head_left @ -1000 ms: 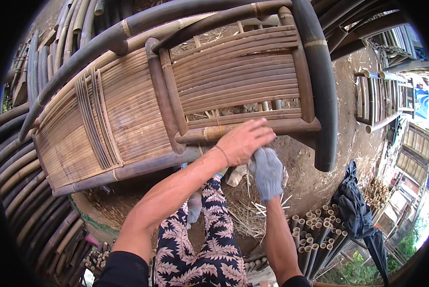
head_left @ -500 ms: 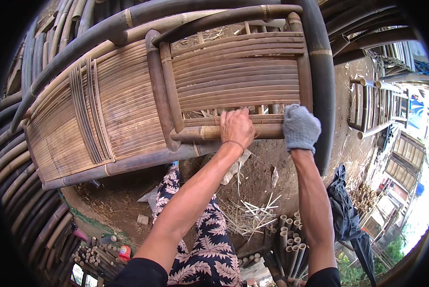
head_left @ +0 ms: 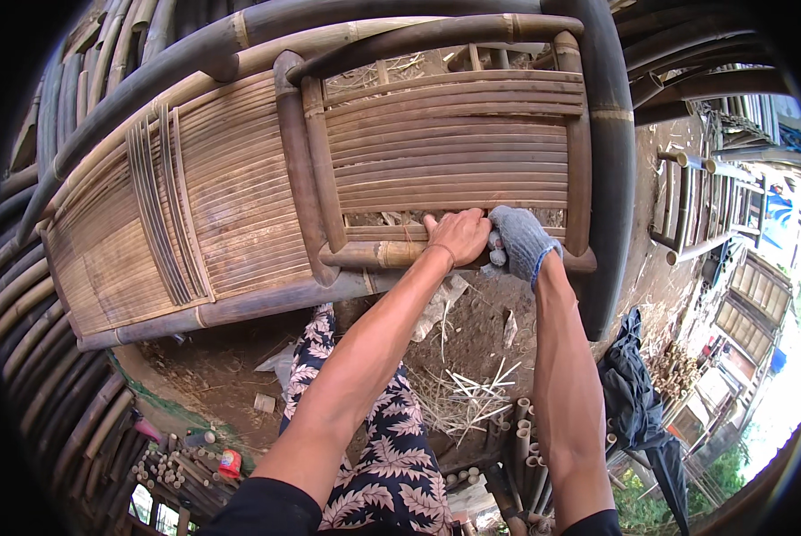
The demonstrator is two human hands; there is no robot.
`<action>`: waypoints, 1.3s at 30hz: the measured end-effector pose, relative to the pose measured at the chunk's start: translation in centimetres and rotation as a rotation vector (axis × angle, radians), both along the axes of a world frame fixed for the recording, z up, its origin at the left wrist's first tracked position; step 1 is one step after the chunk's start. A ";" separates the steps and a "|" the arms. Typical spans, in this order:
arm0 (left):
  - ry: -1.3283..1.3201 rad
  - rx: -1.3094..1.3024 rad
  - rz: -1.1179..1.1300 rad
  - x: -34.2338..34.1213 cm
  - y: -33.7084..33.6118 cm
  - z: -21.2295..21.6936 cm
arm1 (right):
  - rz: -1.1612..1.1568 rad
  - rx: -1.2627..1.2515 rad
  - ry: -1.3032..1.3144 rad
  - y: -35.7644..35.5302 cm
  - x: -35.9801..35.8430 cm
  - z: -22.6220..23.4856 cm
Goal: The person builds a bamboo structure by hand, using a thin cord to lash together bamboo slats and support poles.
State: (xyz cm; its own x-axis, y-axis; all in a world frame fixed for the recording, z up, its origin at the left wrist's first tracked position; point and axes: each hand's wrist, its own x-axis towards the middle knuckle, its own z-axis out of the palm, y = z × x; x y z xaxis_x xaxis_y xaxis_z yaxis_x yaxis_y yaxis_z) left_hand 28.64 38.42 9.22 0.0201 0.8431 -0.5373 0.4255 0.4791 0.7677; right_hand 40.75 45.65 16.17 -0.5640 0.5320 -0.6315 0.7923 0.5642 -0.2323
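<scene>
A bamboo bench or chair frame spans the upper view, with a slatted bamboo panel [head_left: 454, 147] at its right part. My left hand [head_left: 458, 234], bare with a thin band at the wrist, is closed over the panel's near side, by the front rail [head_left: 383, 255]. Right beside it, touching or nearly so, my right hand [head_left: 521, 241] in a grey knitted glove has its fingers curled at the same rail. A thin reddish strand [head_left: 500, 195] shows just beyond the hands. What the fingers pinch is hidden.
A wider slatted bamboo surface [head_left: 240, 179] lies to the left, loose dark strips on it. Thick dark poles [head_left: 610, 161] border the panel. Below are pale bamboo shavings [head_left: 472, 397], cut bamboo tubes [head_left: 525, 447] and a dark cloth [head_left: 633, 393]. Stacked bamboo [head_left: 25, 295] lines the left.
My gloved right hand has moved left along the rail from its right end to beside my left hand. My left hand has shifted slightly right and turned, its fingers now curled.
</scene>
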 end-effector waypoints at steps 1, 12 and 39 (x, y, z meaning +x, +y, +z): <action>0.014 0.006 0.035 0.2 0.1 0.0 | 0.026 -0.020 0.004 0.2 -0.2 0.8; -0.121 0.135 0.410 0.7 -1.6 0.6 | -0.726 0.216 0.056 -2.9 1.6 5.9; -0.131 0.360 0.046 -1.7 -3.1 3.4 | -1.328 0.023 1.428 -20.0 13.5 26.3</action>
